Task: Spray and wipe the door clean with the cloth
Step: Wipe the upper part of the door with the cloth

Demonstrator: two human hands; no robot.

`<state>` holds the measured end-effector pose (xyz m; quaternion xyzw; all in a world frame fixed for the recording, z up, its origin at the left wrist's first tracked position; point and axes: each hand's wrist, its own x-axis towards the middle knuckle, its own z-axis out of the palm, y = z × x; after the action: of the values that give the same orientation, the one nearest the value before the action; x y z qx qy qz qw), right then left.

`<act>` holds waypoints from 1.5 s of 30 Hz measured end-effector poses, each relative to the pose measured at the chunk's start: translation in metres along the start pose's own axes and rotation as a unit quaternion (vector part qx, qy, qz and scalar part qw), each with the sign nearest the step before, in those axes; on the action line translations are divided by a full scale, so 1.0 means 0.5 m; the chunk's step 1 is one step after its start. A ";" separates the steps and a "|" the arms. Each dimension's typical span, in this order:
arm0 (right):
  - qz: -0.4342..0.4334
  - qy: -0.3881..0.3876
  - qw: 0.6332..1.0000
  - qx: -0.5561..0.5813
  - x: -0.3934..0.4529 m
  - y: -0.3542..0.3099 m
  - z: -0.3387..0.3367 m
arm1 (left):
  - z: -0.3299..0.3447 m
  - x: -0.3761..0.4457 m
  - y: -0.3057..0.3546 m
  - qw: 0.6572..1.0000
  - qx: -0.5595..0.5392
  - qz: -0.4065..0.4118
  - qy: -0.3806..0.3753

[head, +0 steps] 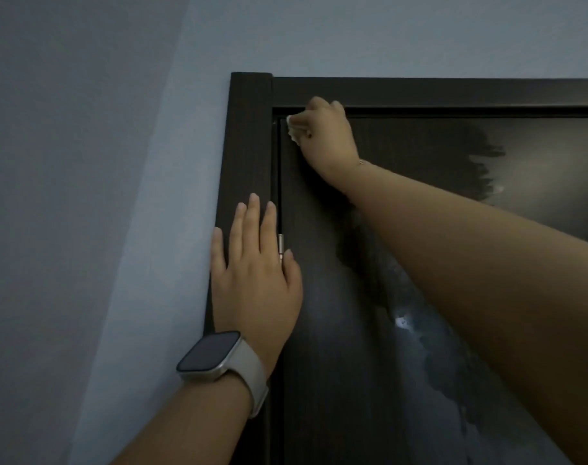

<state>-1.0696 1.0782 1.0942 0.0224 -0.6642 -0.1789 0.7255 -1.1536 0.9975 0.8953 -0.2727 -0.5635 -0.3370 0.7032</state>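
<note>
The dark brown door [336, 330] fills the right half of the view, seen from below toward its top left corner. My right hand [326, 135] is up in that corner and grips a small white cloth [291, 127], pressing it against the door; most of the cloth is hidden under my fingers. My left hand [255, 266] lies flat with straight fingers on the door frame [249, 146] and the door's hinge edge. It wears a watch with a pale strap. Pale wet or hazy patches show on the door's right side. No spray bottle is in view.
A pale grey-blue wall [101, 196] runs left of and above the frame. A small metal hinge [281, 245] sits between frame and door by my left index finger. The room is dim.
</note>
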 end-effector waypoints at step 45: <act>-0.030 -0.040 0.999 0.005 -0.140 0.050 -0.059 | -0.012 0.003 0.001 0.999 -0.031 -0.023 -0.027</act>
<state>-1.0390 1.1158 1.0309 0.0390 -0.6923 -0.1980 0.6928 -1.1493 0.9930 0.8954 -0.2904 -0.5775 -0.3628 0.6712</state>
